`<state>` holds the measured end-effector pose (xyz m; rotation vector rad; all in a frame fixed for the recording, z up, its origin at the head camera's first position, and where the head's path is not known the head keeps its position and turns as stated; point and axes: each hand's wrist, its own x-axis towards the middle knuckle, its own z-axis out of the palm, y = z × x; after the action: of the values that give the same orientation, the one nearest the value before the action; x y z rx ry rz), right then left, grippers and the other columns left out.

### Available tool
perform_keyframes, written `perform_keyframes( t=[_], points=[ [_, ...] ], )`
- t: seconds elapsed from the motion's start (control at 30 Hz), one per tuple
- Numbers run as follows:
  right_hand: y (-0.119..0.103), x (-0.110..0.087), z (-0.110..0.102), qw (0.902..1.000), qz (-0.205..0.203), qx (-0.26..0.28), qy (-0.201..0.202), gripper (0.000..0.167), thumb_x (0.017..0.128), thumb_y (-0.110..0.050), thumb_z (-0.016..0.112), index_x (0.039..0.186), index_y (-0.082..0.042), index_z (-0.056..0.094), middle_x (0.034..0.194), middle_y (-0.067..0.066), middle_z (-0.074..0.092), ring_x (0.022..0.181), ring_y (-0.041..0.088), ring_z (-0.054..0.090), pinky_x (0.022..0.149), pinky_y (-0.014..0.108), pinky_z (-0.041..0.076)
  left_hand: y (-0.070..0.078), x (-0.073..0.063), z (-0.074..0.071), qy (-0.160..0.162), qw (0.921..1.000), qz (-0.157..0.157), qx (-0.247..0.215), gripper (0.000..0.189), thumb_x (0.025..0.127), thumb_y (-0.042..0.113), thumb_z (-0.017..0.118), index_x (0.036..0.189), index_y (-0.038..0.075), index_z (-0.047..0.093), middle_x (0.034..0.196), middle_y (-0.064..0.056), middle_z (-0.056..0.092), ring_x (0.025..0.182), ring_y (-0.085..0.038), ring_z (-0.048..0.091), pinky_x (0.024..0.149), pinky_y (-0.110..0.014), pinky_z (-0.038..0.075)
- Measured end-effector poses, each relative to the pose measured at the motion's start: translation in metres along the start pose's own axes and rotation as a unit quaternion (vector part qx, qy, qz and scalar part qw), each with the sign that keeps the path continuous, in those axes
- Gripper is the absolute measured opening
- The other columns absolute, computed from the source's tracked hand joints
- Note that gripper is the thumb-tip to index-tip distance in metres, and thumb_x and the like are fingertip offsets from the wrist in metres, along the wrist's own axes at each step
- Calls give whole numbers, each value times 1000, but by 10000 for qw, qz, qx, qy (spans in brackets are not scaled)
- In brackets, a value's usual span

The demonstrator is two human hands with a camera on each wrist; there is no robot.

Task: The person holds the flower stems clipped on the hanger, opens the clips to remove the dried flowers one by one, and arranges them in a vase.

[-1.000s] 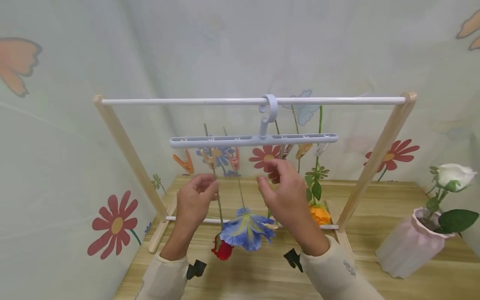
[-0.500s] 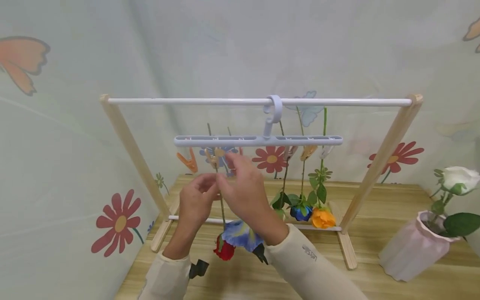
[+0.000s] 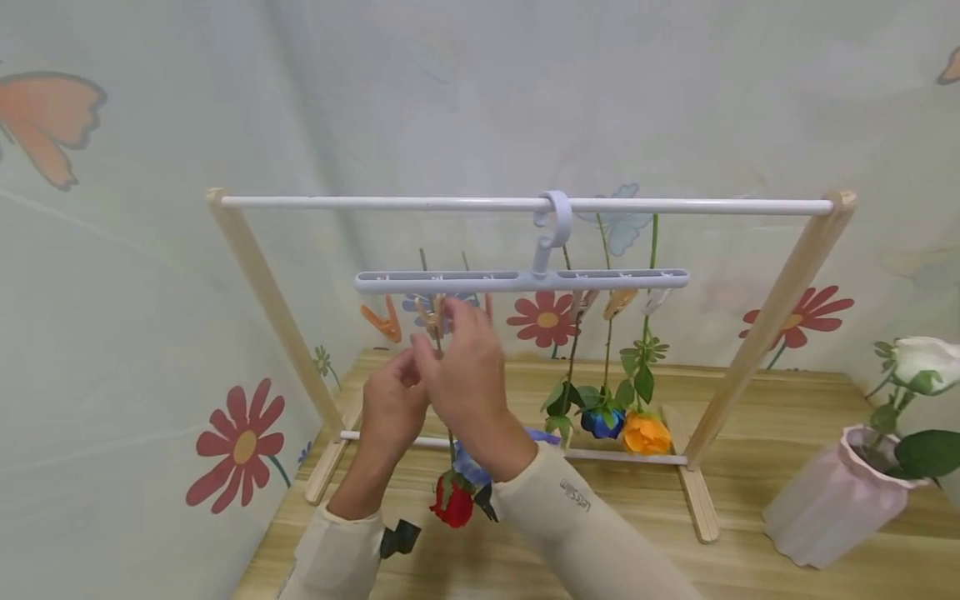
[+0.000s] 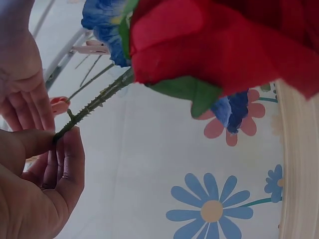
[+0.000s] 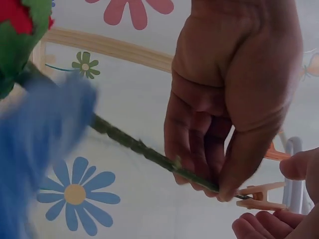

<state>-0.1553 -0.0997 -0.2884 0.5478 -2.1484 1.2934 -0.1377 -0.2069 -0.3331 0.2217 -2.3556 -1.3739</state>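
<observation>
A red rose (image 3: 453, 502) hangs head-down on its long thorny stem (image 4: 97, 102). My left hand (image 3: 392, 407) pinches that stem between thumb and fingers, just below a beige clothespin (image 5: 261, 195). The clothespin's jaws are on the stem end, under a pale blue hanger (image 3: 450, 282). My right hand (image 3: 472, 379) is at the clothespin, its thumb and fingers apart on either side of it in the right wrist view. Behind my right wrist hangs a blue-and-yellow flower (image 3: 468, 467), partly hidden. To the left, an orange clothespin (image 3: 384, 320) dangles without a flower.
The hanger hooks over the white rail (image 3: 375, 202) of a wooden-sided rack (image 3: 772, 325). On its right half hang a blue rose (image 3: 602, 422), an orange flower (image 3: 647, 434) and a pale bloom. A pink vase (image 3: 832, 500) with a white rose (image 3: 928, 364) stands far right.
My right hand has moved left from the middle of the hanger to the beige clothespin. My left hand has stayed on the rose stem.
</observation>
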Motion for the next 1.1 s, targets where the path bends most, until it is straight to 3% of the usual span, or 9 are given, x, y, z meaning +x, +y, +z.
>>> perform_keyframes(
  t=[0.13,0.37,0.8,1.1],
  points=[
    [0,0,7,9995,-34,-141,296,37,90,-20,76,118,0,63,110,13,71,94,25,66,81,37,61,0,0,-1,-33,10000,-49,-40,29,91,22,72,119,13,75,112,-12,77,106,-31,74,84,-45,61],
    [4,4,15,9960,-325,-163,813,29,90,-18,77,110,-2,65,101,11,72,90,25,71,80,34,62,3,-2,-4,-93,9995,28,-284,25,92,22,73,114,10,76,104,-14,79,96,-28,76,73,-31,61],
    [6,8,16,9919,-559,-520,1012,23,89,-21,79,100,-4,70,89,7,75,82,18,76,72,30,62,3,-6,-6,-287,9989,14,-361,30,95,28,73,120,11,73,107,-13,78,94,-27,76,76,-35,63],
    [7,9,15,9905,-637,-549,1092,19,88,-19,78,95,-4,69,84,7,76,78,18,76,65,28,61,2,-4,-4,-110,9991,62,-399,26,92,24,76,113,10,76,98,-13,79,89,-24,76,70,-29,61]
  ],
)
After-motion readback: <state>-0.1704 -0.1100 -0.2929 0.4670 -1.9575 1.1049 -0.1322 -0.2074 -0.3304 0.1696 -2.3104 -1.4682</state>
